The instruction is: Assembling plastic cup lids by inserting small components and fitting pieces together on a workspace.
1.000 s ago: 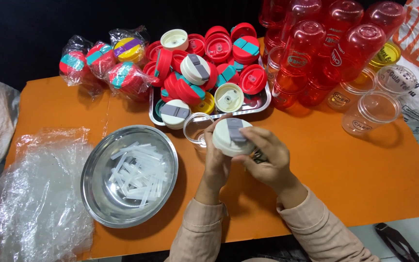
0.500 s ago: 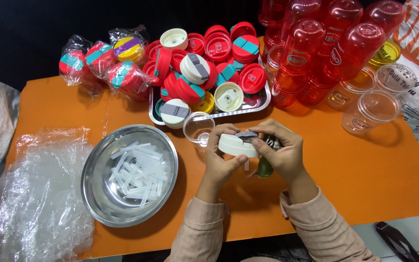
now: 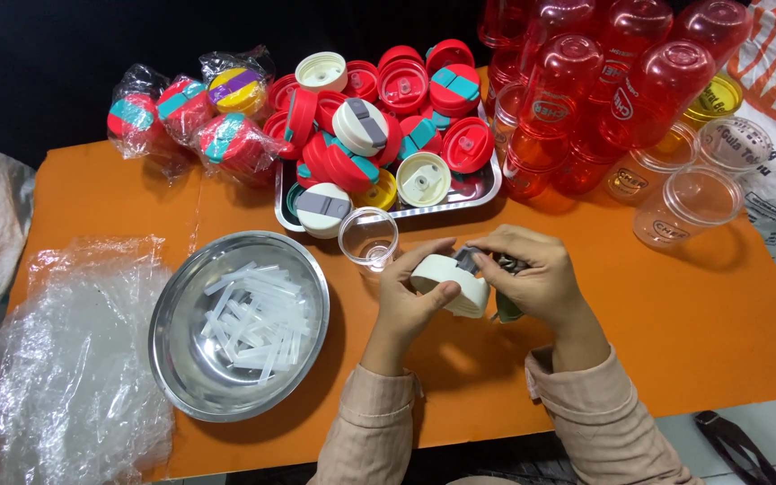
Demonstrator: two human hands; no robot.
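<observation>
Cream-white plastic, round and shallow: the lid (image 3: 449,286) is held over the orange table (image 3: 693,332), just in front of the steel tray (image 3: 487,190), between both hands. Head view only.

Left hand (image 3: 410,301) is clamped on the lid's near-left rim, thumb on the front edge, fingers curled behind. Right hand (image 3: 536,278) is closed on the lid's far-right side, fingertips pinching at a grey flap (image 3: 467,260) on its upper edge. A dark green item (image 3: 507,310) shows beneath the right palm; its kind cannot be told.

Orientation: the lid stands tilted on edge, not flat. Its long axis runs from left to right and slightly toward the person; the open face turns roughly toward the camera and the right hand.

Surroundings: a small clear cup (image 3: 368,238) stands upright just beyond the left hand, apart from it. The tray holds a heap of red, white and yellow lids. A round metal bowl (image 3: 181,332) of short clear sticks (image 3: 253,319) sits to the left, well apart. Crumpled clear plastic wrap (image 3: 65,359) lies at the table's left end. Red tumblers (image 3: 586,81) stand mouth down at the far right, with clear cups (image 3: 689,202) beside them.
</observation>
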